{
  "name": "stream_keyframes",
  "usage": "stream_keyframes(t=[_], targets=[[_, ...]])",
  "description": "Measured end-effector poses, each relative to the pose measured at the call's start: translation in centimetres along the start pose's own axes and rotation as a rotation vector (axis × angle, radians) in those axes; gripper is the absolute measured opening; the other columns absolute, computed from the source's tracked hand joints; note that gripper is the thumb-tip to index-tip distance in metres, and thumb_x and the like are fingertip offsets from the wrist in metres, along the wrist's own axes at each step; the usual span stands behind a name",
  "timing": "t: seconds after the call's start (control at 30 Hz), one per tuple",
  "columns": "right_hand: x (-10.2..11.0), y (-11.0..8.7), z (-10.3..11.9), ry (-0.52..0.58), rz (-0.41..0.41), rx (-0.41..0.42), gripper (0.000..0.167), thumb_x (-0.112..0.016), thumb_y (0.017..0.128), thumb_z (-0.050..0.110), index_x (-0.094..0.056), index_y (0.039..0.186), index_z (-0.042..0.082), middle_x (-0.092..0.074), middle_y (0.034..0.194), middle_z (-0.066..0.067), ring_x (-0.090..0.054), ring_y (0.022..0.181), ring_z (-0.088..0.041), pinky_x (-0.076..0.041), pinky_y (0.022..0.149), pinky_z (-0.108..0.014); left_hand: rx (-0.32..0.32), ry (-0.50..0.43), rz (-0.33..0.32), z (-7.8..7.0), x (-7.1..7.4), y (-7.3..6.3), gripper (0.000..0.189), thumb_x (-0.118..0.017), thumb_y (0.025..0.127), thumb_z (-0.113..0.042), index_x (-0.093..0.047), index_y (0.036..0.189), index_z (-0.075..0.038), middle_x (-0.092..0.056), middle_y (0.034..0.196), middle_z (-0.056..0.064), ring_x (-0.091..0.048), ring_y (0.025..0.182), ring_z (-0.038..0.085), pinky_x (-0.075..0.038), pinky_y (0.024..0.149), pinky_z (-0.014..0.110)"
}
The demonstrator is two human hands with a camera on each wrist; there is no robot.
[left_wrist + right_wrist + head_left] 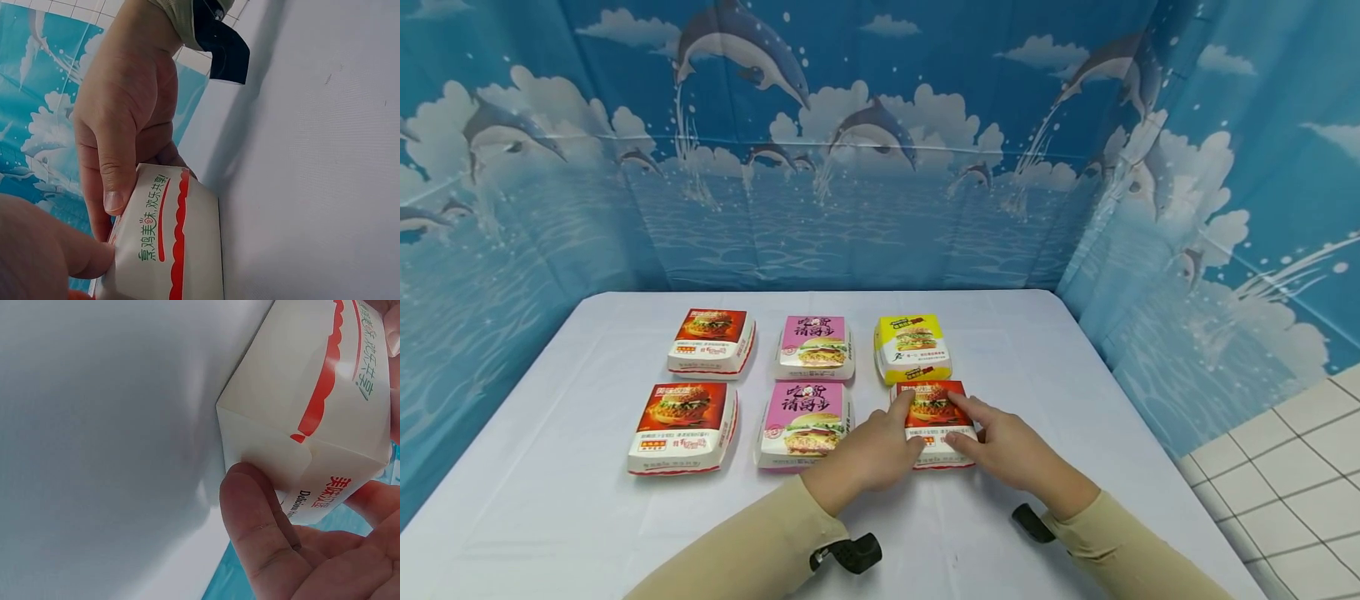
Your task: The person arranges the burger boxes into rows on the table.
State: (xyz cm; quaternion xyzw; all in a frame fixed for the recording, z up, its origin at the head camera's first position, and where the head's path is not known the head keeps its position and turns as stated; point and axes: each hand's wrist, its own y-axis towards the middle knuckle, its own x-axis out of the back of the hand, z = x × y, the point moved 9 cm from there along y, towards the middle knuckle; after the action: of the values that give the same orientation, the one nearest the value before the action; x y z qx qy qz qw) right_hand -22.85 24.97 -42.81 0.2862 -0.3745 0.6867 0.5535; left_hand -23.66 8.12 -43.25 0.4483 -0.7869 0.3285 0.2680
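A red-and-white burger box (929, 407) lies at the front right of the group on the table, between both hands. My left hand (880, 452) holds its left side, the thumb low and the index finger along the top. From the other side my right hand (1006, 446) grips it, index finger at the upper right corner and thumb near the front. In the right wrist view, the right thumb (256, 519) presses the end wall of the box (300, 381). The left wrist view shows the left thumb (56, 244) against the lid edge and the right hand (119, 112) opposite.
A yellow burger box (913, 346) sits right behind the held one. Pink boxes stand in the middle, front (801, 421) and back (814, 343). Red ones are at left, front (681, 425) and back (711, 340). A dolphin-print curtain (865, 208) borders the white-covered table (550, 433).
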Motion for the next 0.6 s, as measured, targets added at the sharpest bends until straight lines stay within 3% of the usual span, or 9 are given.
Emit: stream_keyframes(t=[0.13, 0.23, 0.37, 0.6], targets=[[-0.15, 0.01, -0.15, -0.011, 0.012, -0.037, 0.077, -0.077, 0.096, 0.040, -0.042, 0.163, 0.027, -0.063, 0.088, -0.005, -0.052, 0.068, -0.017, -0.045, 0.058, -0.028, -0.007, 0.013, -0.012, -0.04, 0.06, 0.01, 0.077, -0.065, 0.103, -0.040, -0.027, 0.168, -0.023, -0.060, 0.139, 0.027, -0.063, 0.099, 0.028, -0.057, 0.090, 0.055], [-0.23, 0.06, -0.21, -0.011, 0.013, -0.051, 0.076, -0.076, 0.096, 0.039, -0.041, 0.163, 0.028, -0.057, 0.079, -0.004, -0.051, 0.067, -0.018, -0.044, 0.058, -0.028, -0.005, 0.019, -0.017, 0.01, 0.05, 0.03, 0.077, -0.065, 0.103, -0.040, -0.028, 0.168, -0.023, -0.060, 0.137, 0.026, -0.062, 0.097, 0.028, -0.058, 0.088, 0.055], [-0.30, 0.09, -0.22, -0.014, 0.007, -0.051, 0.076, -0.076, 0.096, 0.039, -0.042, 0.163, 0.028, -0.061, 0.086, -0.004, -0.051, 0.069, -0.018, -0.044, 0.058, -0.028, -0.007, 0.036, -0.021, 0.10, -0.07, 0.10, 0.077, -0.065, 0.103, -0.041, -0.027, 0.168, -0.022, -0.060, 0.137, 0.027, -0.063, 0.098, 0.028, -0.058, 0.089, 0.055], [-0.37, 0.09, -0.13, -0.006, 0.008, -0.034, 0.076, -0.076, 0.096, 0.040, -0.042, 0.163, 0.027, -0.067, 0.125, -0.013, -0.050, 0.068, -0.018, -0.043, 0.059, -0.029, -0.013, 0.048, -0.024, 0.13, -0.07, 0.15, 0.076, -0.064, 0.103, -0.040, -0.028, 0.167, -0.020, -0.060, 0.140, 0.027, -0.065, 0.104, 0.028, -0.058, 0.093, 0.056]])
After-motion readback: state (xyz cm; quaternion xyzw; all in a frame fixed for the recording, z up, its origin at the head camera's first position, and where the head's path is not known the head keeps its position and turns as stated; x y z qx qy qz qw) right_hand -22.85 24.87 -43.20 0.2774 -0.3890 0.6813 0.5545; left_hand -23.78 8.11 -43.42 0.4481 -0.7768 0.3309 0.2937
